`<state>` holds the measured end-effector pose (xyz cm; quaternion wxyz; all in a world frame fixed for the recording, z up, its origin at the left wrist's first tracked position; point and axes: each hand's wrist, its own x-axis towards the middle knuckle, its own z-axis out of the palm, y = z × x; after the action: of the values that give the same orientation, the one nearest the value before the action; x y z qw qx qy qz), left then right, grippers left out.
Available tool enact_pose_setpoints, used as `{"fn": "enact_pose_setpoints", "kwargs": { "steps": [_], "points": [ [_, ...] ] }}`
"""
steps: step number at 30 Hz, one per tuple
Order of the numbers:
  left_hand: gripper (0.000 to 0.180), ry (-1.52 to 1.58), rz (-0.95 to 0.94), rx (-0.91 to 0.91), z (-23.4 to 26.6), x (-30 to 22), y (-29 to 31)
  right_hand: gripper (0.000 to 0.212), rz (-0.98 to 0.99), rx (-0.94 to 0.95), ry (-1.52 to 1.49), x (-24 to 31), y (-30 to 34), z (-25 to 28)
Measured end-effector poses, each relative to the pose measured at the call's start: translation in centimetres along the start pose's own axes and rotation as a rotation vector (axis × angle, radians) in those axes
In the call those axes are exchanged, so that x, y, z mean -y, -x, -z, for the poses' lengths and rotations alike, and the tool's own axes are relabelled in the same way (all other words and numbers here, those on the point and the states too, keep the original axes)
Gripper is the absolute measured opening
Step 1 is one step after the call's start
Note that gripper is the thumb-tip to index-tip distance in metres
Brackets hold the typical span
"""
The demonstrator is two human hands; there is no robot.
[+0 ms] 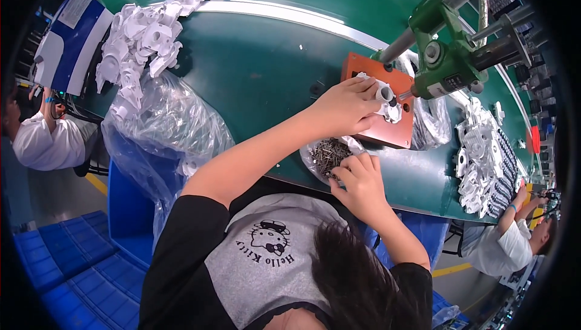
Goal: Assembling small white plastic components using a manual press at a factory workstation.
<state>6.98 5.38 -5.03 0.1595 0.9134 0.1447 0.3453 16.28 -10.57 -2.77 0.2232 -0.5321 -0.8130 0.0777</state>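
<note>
My left hand (346, 107) reaches across to the orange fixture block (387, 133), its fingers closed on a white plastic part (387, 95) seated on top. The part has a round collar, and a dark piece shows beside it. Above the block stands a green press head (440, 58), its metal tip close to the part. Nearer to me, my right hand (361, 186) dips its curled fingers into a clear bag of small metal pins (330, 156). The fingertips are among the pins, and what they pinch is hidden.
White plastic parts are heaped at the far left (145, 36) and at the right (478, 154), beside rows of dark pieces. A plastic bag (169, 118) hangs over a blue bin (130, 209). A blue-and-white machine (74, 42) stands at left. People in white sit on both sides.
</note>
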Motion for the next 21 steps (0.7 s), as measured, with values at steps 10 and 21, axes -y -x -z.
{"fn": "enact_pose_setpoints", "kwargs": {
  "steps": [10,21],
  "points": [
    [0.022,0.018,0.017,-0.016,-0.4,0.2,0.2,0.019,0.025,-0.008,0.09,-0.1,-0.1,-1.3],
    [0.023,0.007,0.024,-0.029,-0.2,0.2,0.3,0.008,-0.313,-0.098,-0.429,-3.3,-2.0,3.6]
  ]
}}
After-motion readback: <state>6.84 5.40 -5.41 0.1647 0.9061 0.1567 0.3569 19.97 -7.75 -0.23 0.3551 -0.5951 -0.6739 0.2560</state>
